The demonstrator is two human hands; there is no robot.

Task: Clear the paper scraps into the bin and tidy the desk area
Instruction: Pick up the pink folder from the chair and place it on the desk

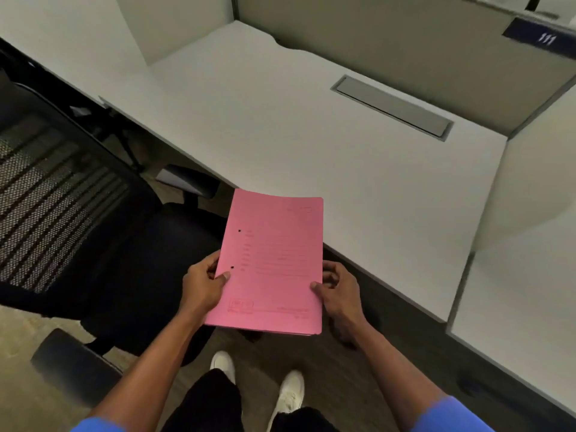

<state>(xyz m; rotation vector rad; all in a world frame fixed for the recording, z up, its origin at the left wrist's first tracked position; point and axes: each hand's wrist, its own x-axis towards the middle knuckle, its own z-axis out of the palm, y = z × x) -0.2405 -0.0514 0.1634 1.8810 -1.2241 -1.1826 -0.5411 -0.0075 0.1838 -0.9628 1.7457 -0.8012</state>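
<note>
A pink paper folder (271,263) with two punched holes and printed lines is held in the air, its far end over the front edge of the white desk (280,120). My left hand (202,283) grips its left edge with the thumb on top. My right hand (338,289) grips its right edge the same way. No paper scraps or bin show in this view.
A black mesh office chair (62,198) stands at the left, partly under the desk. A grey cable flap (392,107) sits in the desktop near the beige partition (405,42). White side panels (514,291) stand at the right. My white shoes (290,391) are on the brown carpet.
</note>
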